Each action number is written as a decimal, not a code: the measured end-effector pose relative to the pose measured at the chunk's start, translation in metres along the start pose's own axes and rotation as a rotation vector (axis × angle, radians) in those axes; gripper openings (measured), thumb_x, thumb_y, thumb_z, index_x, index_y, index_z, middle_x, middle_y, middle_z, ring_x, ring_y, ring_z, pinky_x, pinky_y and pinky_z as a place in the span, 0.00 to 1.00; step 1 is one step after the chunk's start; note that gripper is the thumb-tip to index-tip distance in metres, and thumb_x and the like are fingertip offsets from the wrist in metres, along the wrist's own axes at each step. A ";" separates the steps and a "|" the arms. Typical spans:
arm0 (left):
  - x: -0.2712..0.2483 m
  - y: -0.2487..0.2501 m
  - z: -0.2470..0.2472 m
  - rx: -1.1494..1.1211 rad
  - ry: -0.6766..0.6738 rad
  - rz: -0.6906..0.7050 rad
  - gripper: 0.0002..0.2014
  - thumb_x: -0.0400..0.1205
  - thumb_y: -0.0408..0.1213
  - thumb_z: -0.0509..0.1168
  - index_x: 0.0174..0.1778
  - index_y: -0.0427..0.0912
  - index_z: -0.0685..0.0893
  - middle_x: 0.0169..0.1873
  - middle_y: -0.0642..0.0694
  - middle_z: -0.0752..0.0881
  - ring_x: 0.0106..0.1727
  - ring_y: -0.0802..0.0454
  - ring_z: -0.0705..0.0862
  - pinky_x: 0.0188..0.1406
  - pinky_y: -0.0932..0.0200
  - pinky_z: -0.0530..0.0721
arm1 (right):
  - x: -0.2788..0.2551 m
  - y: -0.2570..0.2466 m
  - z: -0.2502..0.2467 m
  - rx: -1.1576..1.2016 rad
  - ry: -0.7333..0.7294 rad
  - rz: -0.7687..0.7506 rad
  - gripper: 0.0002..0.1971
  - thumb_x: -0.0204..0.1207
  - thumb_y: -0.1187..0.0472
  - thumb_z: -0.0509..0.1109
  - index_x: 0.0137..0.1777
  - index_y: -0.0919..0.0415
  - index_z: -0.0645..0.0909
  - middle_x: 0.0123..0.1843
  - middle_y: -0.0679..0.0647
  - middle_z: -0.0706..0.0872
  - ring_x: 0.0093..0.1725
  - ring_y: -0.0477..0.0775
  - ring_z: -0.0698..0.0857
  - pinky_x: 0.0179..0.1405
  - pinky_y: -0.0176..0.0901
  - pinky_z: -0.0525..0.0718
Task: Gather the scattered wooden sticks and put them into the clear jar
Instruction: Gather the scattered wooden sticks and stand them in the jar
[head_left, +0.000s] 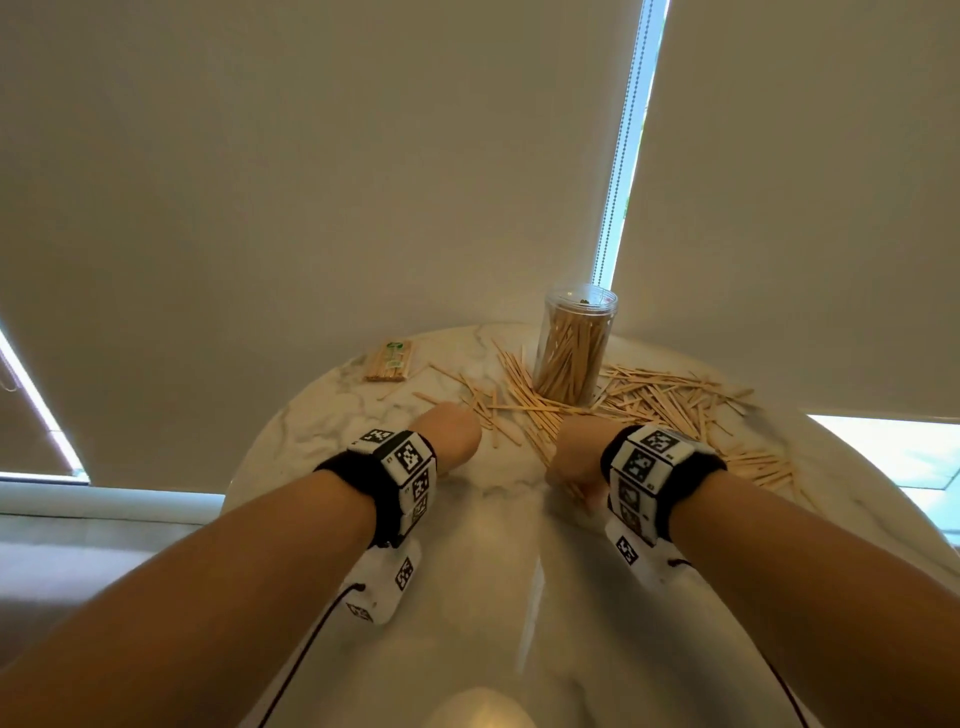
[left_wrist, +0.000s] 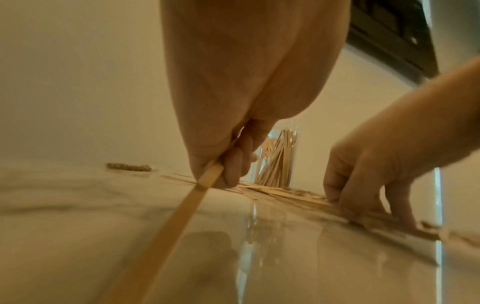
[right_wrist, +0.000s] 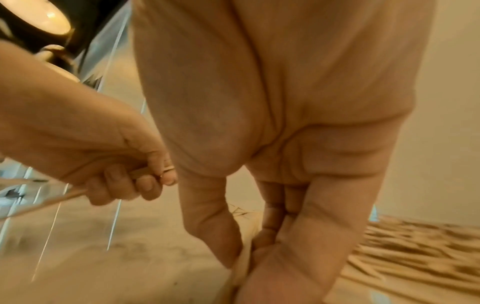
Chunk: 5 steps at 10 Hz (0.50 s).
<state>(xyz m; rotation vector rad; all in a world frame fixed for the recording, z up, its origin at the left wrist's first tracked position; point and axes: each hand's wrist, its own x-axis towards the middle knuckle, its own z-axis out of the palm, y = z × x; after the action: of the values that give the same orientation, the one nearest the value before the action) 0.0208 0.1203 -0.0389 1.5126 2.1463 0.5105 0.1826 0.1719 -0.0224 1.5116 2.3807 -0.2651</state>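
Left hand (left_wrist: 228, 156), frame centre, fingers curled around a wooden stick (left_wrist: 166, 222); right hand (left_wrist: 363, 185), lower right, fingertips pinching scattered sticks (head_left: 670, 400) near the clear jar (head_left: 574, 345).

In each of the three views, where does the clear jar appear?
Head view: the clear jar stands upright at the far middle of the marble table, loose sticks around its base.
Left wrist view: clear jar, centre, partly behind the left hand.
Right wrist view: not in it.
Shared landmark: the scattered wooden sticks.
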 end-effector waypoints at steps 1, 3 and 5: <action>0.011 0.000 0.015 -0.467 -0.040 -0.152 0.22 0.89 0.46 0.55 0.58 0.27 0.82 0.36 0.39 0.77 0.36 0.43 0.75 0.38 0.48 0.79 | -0.004 0.016 0.003 0.383 -0.041 0.069 0.13 0.81 0.54 0.71 0.50 0.66 0.85 0.41 0.56 0.89 0.36 0.52 0.88 0.39 0.42 0.89; 0.000 0.029 0.027 -0.715 -0.139 -0.113 0.29 0.81 0.65 0.62 0.48 0.38 0.83 0.34 0.46 0.79 0.28 0.53 0.71 0.23 0.61 0.69 | -0.028 0.016 -0.008 0.799 0.028 -0.082 0.09 0.80 0.61 0.72 0.49 0.69 0.87 0.38 0.57 0.91 0.35 0.50 0.91 0.40 0.41 0.91; -0.006 0.060 0.033 -0.773 -0.052 -0.081 0.20 0.89 0.47 0.53 0.48 0.35 0.84 0.37 0.39 0.85 0.36 0.43 0.81 0.41 0.48 0.82 | -0.040 0.023 -0.008 0.799 0.177 -0.166 0.11 0.80 0.55 0.74 0.49 0.64 0.90 0.40 0.54 0.93 0.38 0.49 0.91 0.43 0.41 0.92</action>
<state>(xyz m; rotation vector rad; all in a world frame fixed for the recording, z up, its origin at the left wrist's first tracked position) 0.0873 0.1350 -0.0326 0.9799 1.6530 1.0954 0.2184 0.1503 -0.0008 1.6724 2.6979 -1.2945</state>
